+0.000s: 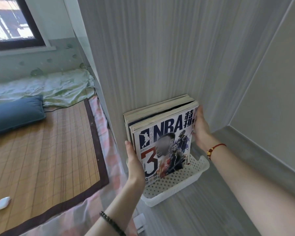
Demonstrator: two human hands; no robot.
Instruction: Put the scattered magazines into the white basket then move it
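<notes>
A bedroom in a home. At nine o'clock lies a bed (pixel 41 150) covered with a woven bamboo mat (pixel 46 147), a blue pillow (pixel 15 113) and crumpled green bedding (pixel 58 89). At eleven o'clock a dark-framed window (pixel 12 23) looks outdoors. Striped wallpaper (pixel 152 57) covers the wall at twelve o'clock.

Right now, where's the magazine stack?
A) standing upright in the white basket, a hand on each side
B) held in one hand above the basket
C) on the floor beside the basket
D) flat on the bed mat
A: the magazine stack stands upright in the white basket against the wall, with the left hand on its left edge and the right hand on its right edge.
</notes>
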